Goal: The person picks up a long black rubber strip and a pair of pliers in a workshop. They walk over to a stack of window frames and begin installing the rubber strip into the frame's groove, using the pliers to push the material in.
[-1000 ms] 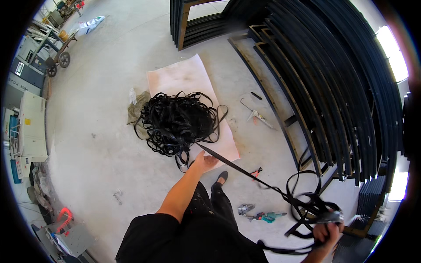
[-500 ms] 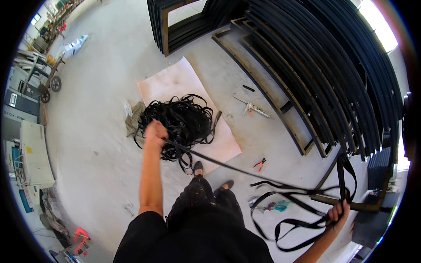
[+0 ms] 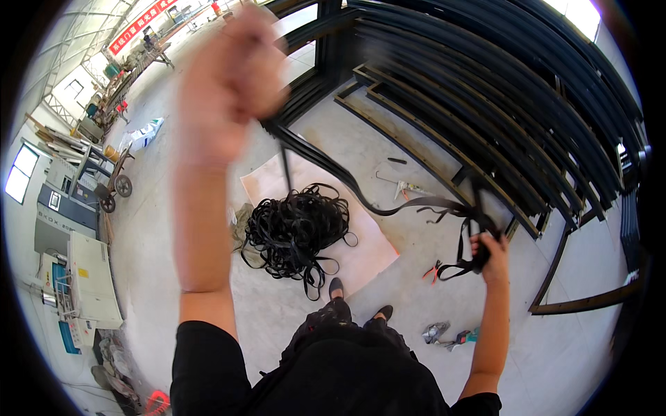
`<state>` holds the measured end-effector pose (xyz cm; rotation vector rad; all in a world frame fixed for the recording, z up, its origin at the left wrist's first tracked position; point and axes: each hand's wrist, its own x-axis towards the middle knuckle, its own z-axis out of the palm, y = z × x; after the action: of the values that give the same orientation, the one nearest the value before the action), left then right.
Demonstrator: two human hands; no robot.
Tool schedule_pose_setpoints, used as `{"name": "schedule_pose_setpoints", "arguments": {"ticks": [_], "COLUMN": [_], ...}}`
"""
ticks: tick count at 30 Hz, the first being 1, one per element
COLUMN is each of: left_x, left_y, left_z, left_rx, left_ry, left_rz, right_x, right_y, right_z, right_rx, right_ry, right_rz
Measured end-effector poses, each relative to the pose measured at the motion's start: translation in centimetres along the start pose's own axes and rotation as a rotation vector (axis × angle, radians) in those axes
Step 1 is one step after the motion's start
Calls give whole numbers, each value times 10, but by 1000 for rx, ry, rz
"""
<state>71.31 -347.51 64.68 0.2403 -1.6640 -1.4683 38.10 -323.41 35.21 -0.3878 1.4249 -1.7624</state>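
Two hands work one long black rubber strip [image 3: 347, 182] over a concrete workshop floor [image 3: 173, 229]. At the far left stand a pale machine cabinet [image 3: 87, 277] and a wheeled cart [image 3: 104, 182]. Next comes the left hand [image 3: 225, 87], raised high and close to the camera, blurred; it looks closed into a fist around the strip, though the blur makes the grip hard to judge. From that fist the strip runs down and to the right, passing over a pinkish sheet [image 3: 368, 243] spread on the floor. On the sheet's left part lies a tangled heap of black strip [image 3: 295, 229], with loose loops trailing toward the person's dark shoes [image 3: 336, 286]. Just past the sheet's right corner lie red-handled pliers [image 3: 431, 272], and nearer the person's feet sits a small cluster of tools [image 3: 447, 334], one with a teal handle. Farther right, the right hand [image 3: 488, 251] is held out at arm's length, fingers curled tight around gathered loops of the same strip, which hang below and arch above the fist. Behind and to the right, a stack of curved black metal frames [image 3: 527, 118] leans in rows across the top of the view, and a caulking gun [image 3: 402, 186] lies on the floor near their base.
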Motion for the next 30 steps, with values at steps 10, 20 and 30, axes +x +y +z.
{"name": "schedule_pose_setpoints", "arguments": {"ticks": [10,20,30], "left_x": [-219,-326,-398], "left_y": [-241,-302,-448], "left_z": [205,166,-40], "left_rx": [14,5,-831], "left_ry": [-469,-1079,722], "left_rz": [-457,-722,-1551], "right_x": [-34,-11,-84], "right_y": [136,191,110], "right_z": [10,-6,69], "right_rx": [325,633,-432], "right_ry": [-208,-158,-392], "right_rz": [899,1152,938]}}
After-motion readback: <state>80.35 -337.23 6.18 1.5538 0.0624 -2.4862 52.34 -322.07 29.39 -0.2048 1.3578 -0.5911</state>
